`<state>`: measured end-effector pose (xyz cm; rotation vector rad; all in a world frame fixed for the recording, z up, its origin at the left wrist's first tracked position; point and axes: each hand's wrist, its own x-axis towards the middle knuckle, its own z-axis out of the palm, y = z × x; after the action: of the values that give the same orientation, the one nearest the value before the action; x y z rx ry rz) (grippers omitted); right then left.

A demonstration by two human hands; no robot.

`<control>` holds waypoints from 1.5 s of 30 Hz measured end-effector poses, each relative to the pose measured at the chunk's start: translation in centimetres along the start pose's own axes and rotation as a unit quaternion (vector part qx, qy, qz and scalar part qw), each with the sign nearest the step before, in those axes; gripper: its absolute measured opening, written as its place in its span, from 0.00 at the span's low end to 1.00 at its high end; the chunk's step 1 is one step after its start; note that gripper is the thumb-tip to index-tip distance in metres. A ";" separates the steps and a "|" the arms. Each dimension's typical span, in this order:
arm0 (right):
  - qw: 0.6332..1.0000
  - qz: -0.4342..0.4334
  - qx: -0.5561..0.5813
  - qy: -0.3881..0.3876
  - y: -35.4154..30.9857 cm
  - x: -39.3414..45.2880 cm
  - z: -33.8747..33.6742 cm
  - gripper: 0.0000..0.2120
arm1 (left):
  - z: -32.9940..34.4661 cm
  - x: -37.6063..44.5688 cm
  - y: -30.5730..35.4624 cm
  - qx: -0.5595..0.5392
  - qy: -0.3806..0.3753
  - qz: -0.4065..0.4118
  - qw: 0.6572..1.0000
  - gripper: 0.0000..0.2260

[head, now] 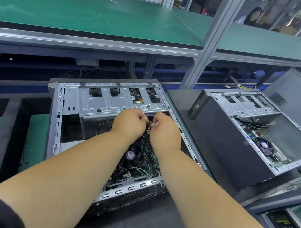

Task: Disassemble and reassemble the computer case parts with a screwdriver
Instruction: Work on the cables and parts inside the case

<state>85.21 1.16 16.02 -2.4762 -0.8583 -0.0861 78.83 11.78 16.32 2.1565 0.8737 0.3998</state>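
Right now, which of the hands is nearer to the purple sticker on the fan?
Left. The left hand is above the purple sticker, slightly to its left. The right hand is above it too, but farther off to the right.

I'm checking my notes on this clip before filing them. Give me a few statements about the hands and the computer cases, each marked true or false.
1. Both hands pinch one small pale strip over the open case. True.
2. The left hand holds a screwdriver. False: no screwdriver shows.
3. A second open case sits to the right. True.
4. The near case's side panel is on. False: its fan and board are exposed.
5. The right hand rests on the green shelf. False: it is over the case.
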 end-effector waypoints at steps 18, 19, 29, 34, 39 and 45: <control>0.996 0.031 -0.072 -0.050 0.4 0.2 0.1 0.16 | -1.9 -0.2 0.0 -0.064 0.093 -0.073 0.991 0.10; 0.996 0.028 -0.071 -0.050 0.3 0.2 0.1 0.17 | -2.0 -0.1 0.0 -0.070 0.093 -0.079 0.990 0.10; 0.998 0.053 0.003 -0.030 1.1 0.4 -0.1 0.06 | -2.3 -0.6 0.2 0.075 0.039 0.032 0.996 0.11; 0.999 0.040 -0.004 -0.036 0.9 0.4 -0.2 0.02 | -1.8 -0.8 0.4 0.151 0.016 0.173 0.973 0.15; 0.998 0.042 0.019 -0.049 0.8 0.3 -0.5 0.02 | -1.4 -0.6 0.3 0.205 -0.021 0.140 0.968 0.09; 0.996 0.054 -0.020 -0.068 0.8 0.5 -0.3 0.09 | -1.1 -0.6 0.5 0.285 -0.041 0.095 0.953 0.09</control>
<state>86.10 0.78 16.00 -2.5854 -0.7817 0.1056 78.01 11.69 17.40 2.7810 0.8023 0.1548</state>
